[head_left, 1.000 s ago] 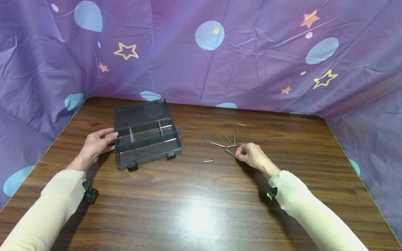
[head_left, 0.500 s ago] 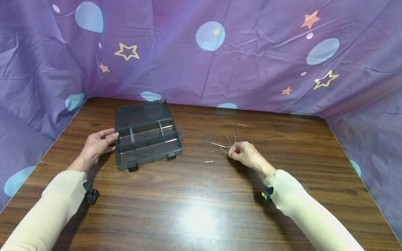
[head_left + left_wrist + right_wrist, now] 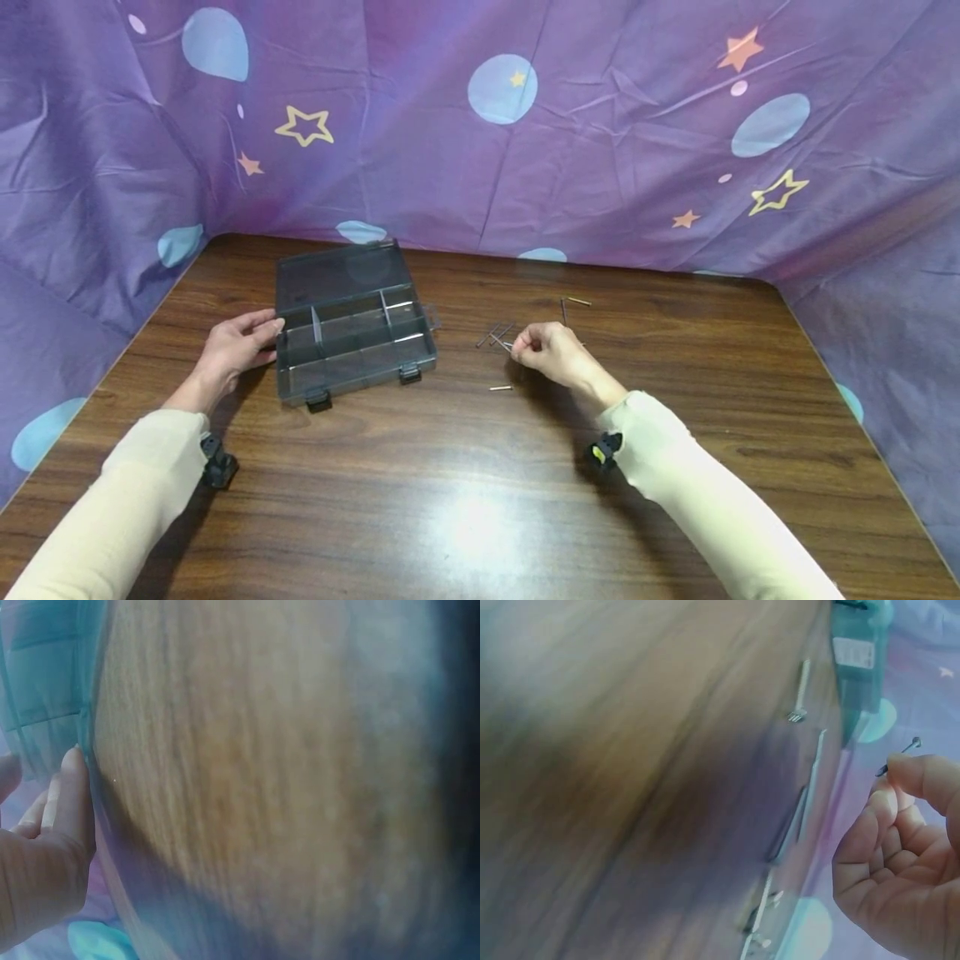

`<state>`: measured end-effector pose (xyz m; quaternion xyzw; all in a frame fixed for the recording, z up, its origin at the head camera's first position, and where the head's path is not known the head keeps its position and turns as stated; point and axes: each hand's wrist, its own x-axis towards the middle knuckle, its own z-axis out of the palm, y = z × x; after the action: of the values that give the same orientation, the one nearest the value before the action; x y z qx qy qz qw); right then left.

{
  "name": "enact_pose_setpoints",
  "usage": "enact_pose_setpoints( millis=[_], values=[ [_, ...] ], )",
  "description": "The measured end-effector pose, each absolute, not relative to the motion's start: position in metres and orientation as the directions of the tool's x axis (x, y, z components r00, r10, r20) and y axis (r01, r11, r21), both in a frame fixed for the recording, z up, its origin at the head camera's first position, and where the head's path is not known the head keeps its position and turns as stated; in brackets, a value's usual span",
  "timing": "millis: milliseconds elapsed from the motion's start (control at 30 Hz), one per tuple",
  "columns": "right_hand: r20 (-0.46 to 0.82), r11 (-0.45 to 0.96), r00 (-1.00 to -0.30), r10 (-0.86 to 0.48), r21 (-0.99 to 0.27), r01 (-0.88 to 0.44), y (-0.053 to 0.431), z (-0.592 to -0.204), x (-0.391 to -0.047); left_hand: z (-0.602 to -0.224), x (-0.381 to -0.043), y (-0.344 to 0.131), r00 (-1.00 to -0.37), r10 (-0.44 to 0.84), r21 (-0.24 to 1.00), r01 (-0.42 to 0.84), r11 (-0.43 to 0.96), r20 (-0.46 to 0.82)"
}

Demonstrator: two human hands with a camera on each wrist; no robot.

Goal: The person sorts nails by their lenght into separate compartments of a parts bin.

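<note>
A smoky clear plastic organizer box lies with its lid open, divided into compartments. My left hand rests against its left wall, thumb at the rim; the left wrist view shows a straight finger along the box's side. My right hand pinches a nail between thumb and fingertips, over the loose nails right of the box. Its round head and dark tip stick out on either side of the thumb in the right wrist view. Part of the pile is hidden behind this hand.
A single short screw lies in front of the pile. Farther back are a brass-colored piece and a dark nail. Two black latches stick out from the box's front. A purple star-patterned cloth stands behind the wooden table.
My right hand has moved left across the pile toward the box, carrying the nail and covering other pieces. The left hand stays at the box's left side.
</note>
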<state>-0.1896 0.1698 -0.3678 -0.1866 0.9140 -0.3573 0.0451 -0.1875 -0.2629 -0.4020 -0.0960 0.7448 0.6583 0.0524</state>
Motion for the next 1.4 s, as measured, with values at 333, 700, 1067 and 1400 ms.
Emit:
enact_pose_setpoints(
  millis=[333,700,1067,1400],
  values=[
    [0.075,0.641,-0.923,-0.378,-0.697,-0.319,0.136,-0.359,-0.194,-0.397,-0.186,-0.259,-0.973,-0.075,0.959,-0.227,0.172,-0.217],
    [0.088,0.595,-0.917,-0.39,-0.735,-0.324,0.105,-0.357,-0.2,-0.397,-0.186,-0.256,-0.977,-0.095,0.958,-0.207,0.196,-0.192],
    [0.105,0.593,-0.927,-0.36,-0.741,-0.315,0.062,-0.356,-0.208,-0.399,-0.186,-0.255,-0.977,-0.127,0.967,-0.193,0.167,-0.173],
    [0.111,0.622,-0.945,-0.308,-0.728,-0.289,0.026,-0.357,-0.216,-0.399,-0.185,-0.256,-0.98,-0.105,0.969,-0.185,0.161,-0.17]
  ],
)
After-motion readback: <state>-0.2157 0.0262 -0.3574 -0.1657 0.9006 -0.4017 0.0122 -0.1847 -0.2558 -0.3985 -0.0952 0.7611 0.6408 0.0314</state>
